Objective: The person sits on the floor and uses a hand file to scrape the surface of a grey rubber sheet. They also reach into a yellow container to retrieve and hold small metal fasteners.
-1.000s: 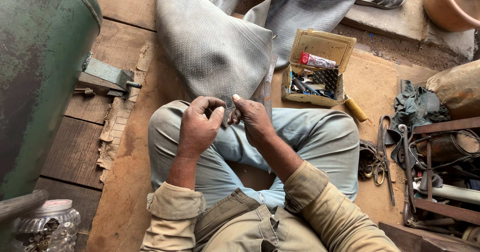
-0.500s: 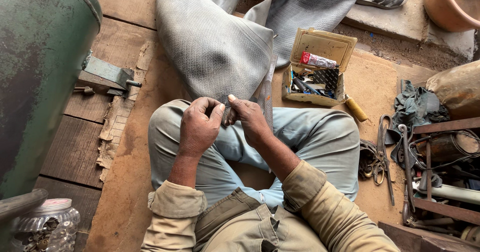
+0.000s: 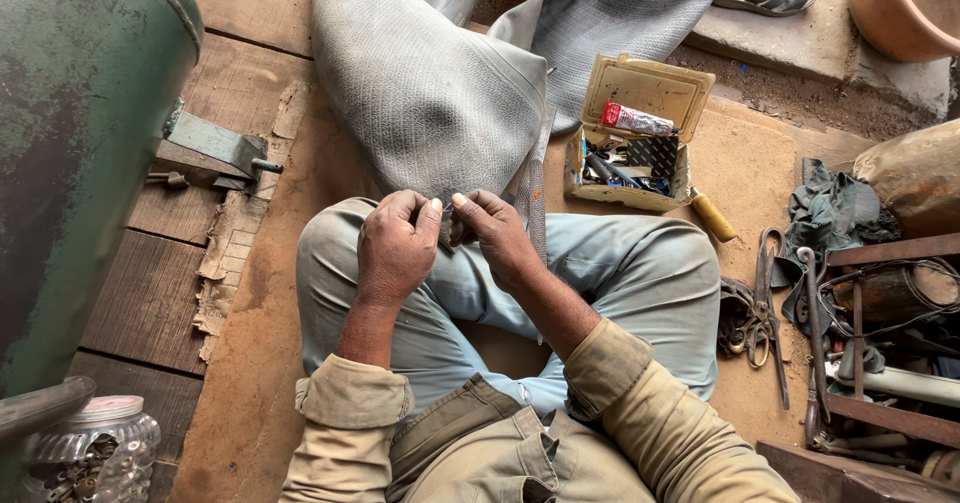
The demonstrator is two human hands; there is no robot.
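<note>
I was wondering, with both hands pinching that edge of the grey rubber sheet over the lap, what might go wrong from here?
1. The left hand and right hand pinch a small patch of the grey rubber sheet; the heavy sheet could drag it out of the fingers.
2. The open tool box sits close to the right knee; a leg shift might tip it.
3. The scissors lie near that leg and may snag it.

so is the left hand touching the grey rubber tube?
Touching. The head view shows the left hand pinching the edge of the grey rubber tube against the right hand, fingertips closed on the material with no gap.
</note>
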